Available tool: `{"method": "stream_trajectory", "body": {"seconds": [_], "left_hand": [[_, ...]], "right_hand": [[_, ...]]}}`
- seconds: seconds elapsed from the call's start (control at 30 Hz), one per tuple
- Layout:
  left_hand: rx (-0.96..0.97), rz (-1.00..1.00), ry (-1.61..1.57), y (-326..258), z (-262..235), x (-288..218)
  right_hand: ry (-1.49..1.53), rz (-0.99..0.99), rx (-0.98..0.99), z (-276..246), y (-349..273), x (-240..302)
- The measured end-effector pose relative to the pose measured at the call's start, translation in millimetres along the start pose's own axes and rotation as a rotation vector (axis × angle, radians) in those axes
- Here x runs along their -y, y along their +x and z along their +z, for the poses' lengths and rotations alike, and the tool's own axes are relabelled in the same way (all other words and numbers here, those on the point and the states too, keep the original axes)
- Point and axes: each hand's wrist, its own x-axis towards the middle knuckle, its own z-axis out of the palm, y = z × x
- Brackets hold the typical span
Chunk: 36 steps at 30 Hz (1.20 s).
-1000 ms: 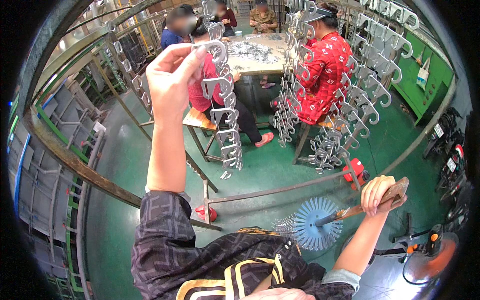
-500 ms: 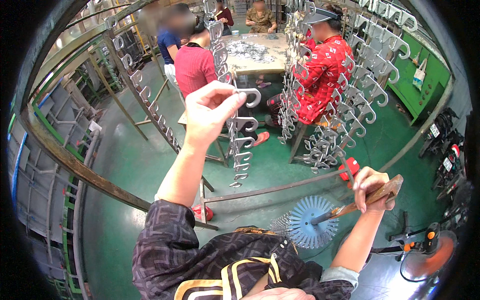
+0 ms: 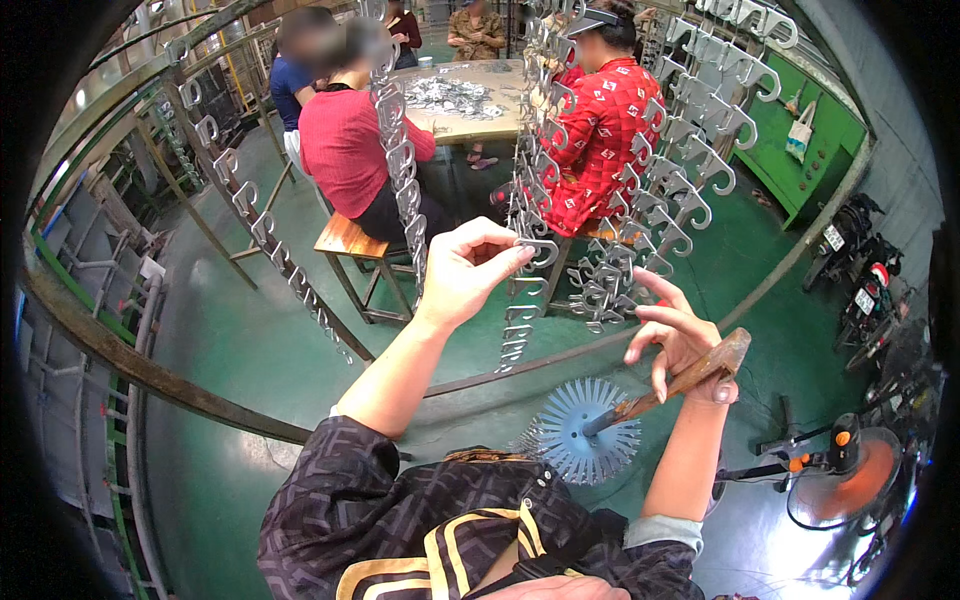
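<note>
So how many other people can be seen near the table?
4. Red shirt on a stool; blue shirt behind that one; patterned red shirt at the right; one beyond the table. More may be hidden by hanging metal parts.

Glossy green floor (image 3: 250, 340), wooden stool (image 3: 350, 243), cluttered table (image 3: 470, 105), green cabinet (image 3: 815, 150)

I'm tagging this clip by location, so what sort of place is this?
Most likely a factory workshop: strings of metal hooks hang from overhead racks, seated people sort metal parts at a worktable, and the floor is painted green.
</note>
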Motion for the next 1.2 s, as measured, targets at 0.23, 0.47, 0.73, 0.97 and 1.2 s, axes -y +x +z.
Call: {"method": "stream_trajectory", "body": {"seconds": [0.23,0.47,0.73,0.97,1.2], "left_hand": [[0.060,-0.029,-0.045,8.5,10.4,7.9],[0.191,0.000,-0.115,11.1,26.8,3.6],[0.282,0.049,-0.086,16.6,37.0,2.5],[0.315,-0.018,-0.086,20.2,37.4,4.4],[0.311,-0.046,-0.080,22.0,43.4,7.1]], "right_hand": [[-0.031,0.048,-0.010,2.7,4.0,-6.1],[-0.011,0.091,0.038,11.9,13.0,-6.3],[0.008,0.098,0.073,8.2,16.4,-10.8],[-0.006,0.135,0.045,7.1,17.6,-7.7],[0.010,0.145,-0.011,3.3,14.7,-10.1]]}}
